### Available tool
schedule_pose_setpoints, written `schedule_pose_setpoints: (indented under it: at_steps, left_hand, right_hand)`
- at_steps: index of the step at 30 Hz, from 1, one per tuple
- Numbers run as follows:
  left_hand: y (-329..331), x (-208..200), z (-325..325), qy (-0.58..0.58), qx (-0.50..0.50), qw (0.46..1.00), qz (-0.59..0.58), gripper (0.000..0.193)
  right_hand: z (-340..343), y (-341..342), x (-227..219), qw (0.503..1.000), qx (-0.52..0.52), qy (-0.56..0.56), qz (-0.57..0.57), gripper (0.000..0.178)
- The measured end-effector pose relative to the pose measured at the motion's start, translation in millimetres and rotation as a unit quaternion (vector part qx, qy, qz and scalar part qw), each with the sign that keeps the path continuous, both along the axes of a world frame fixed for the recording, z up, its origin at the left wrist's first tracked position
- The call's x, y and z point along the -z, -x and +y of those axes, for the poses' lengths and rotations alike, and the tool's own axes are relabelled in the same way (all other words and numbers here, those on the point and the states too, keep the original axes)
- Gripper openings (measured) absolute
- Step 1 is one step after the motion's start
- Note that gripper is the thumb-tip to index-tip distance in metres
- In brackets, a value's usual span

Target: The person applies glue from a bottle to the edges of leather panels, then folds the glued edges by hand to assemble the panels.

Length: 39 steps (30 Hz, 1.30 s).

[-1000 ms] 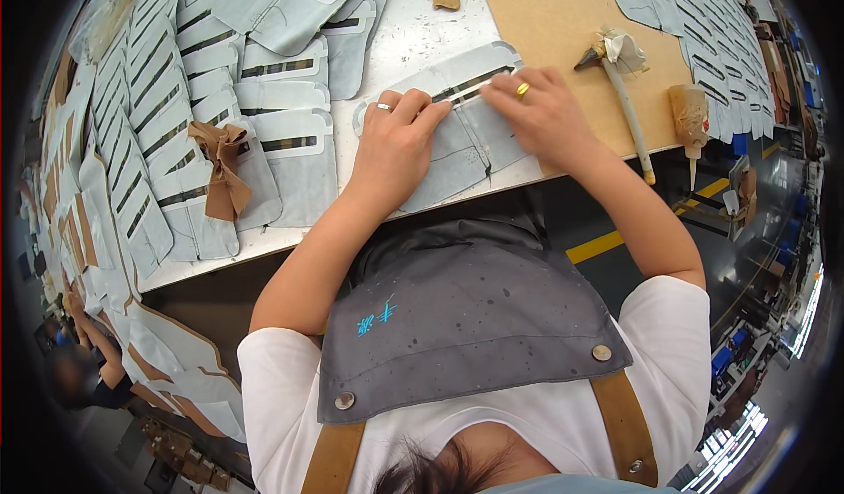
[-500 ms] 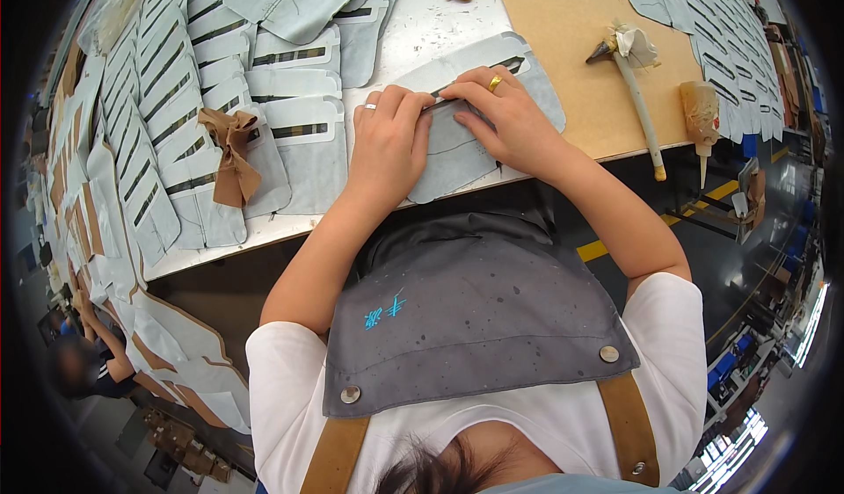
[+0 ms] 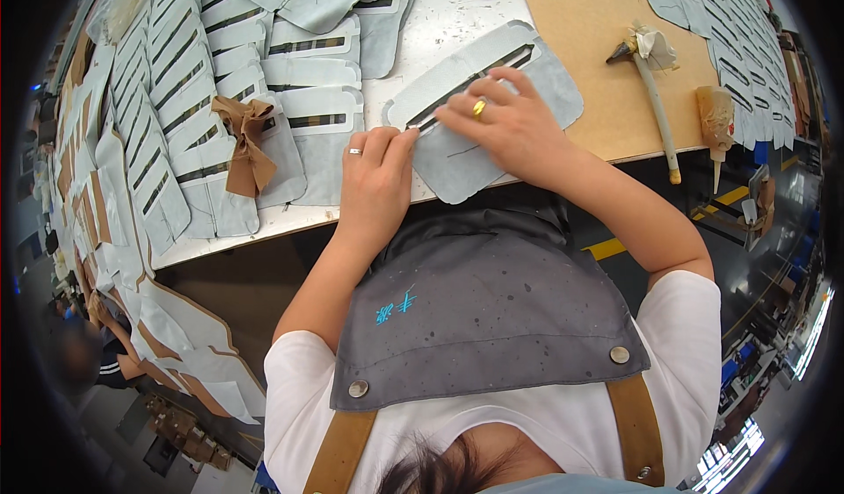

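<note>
A light grey panel (image 3: 471,162) with rounded corners lies slanted on the table in front of me. A long dark slot, framed by a paler strip, runs across it, and a thin dark line is below the slot. My left hand (image 3: 376,176) is closed at the panel's left edge, fingertips together at the slot's left end; the thumb is mostly hidden. Over the slot's middle, my right hand (image 3: 514,129) has bent fingers held apart, with nothing visible in them. Its thumb is hidden, so contact with the panel is unclear.
Overlapping rows of similar slotted panels (image 3: 189,81) cover the left, with a crumpled brown cloth (image 3: 249,147) on them. On the tan board (image 3: 585,50) at right lie a hammer (image 3: 652,98) and a nozzled bottle (image 3: 716,116). Another person (image 3: 123,353) is at far left.
My right hand has lifted off the slot's near edge and shifted right, fingers loosened, uncovering more of the slot. My left hand has slid slightly down and left. The whole view has shifted a little.
</note>
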<state>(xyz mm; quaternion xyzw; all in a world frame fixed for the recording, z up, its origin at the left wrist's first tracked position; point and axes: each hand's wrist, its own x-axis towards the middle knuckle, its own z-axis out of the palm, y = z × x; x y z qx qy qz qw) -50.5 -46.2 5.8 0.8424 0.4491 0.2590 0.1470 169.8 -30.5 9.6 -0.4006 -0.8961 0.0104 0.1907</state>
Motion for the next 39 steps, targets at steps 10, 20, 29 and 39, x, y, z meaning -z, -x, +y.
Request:
schedule_pose_setpoints:
  at_steps: [10,20,29,39]
  left_hand:
    - [-0.8,5.7,-6.8,-0.049,-0.026,0.998,-0.002,0.027]
    - [-50.5,10.6,-6.4,-0.042,0.096,0.994,-0.015,0.033]
    - [-58.4,11.0,-5.7,-0.046,0.080,0.996,-0.016,0.034]
    - [-60.7,9.7,-8.4,-0.052,0.059,0.997,0.008,0.033]
  right_hand:
    - [16.9,-90.1,-15.6,0.952,0.282,-0.107,0.043,0.021]
    - [-28.4,-149.8,-14.4,0.889,0.452,0.034,0.063,0.033]
    - [-22.3,-60.5,-55.4,0.965,0.143,0.196,-0.098,0.046]
    - [-27.9,-45.1,-32.4,0.979,0.145,0.141,0.013,0.054]
